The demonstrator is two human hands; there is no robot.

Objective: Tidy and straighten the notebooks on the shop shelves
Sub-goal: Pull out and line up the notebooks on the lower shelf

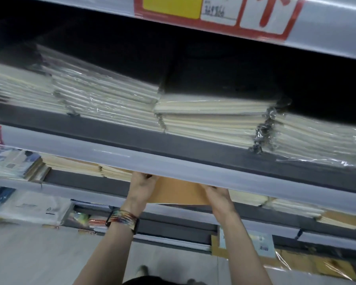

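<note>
Item: kraft-brown notebook (179,193), plain cover, no print visible, lying flat with its long side across the view.
Location: second shelf down, its far part hidden under the pale grey shelf lip (193,167) above it, its near edge over the front of its own shelf.
Neighbours: cream-edged notebook stack (74,164) just to its left; a second cream stack (249,199) just to its right.
Left hand (142,187): clasps the notebook's left end, thumb laid on the cover, fingertips hidden under the shelf lip.
Right hand (219,197): clasps the right end, fingers curled over the cover's corner, tips partly hidden by the same lip.
Wrist: multicoloured beaded bracelets (122,219) on the left arm.
Upper shelf: film-wrapped notebook piles (212,118), cream page edges facing out, the piles uneven and skewed to each other, loose film crumpled at the corners.
Top rail: red-bordered price label (218,13) with a yellow panel; the writing is blurred.
</note>
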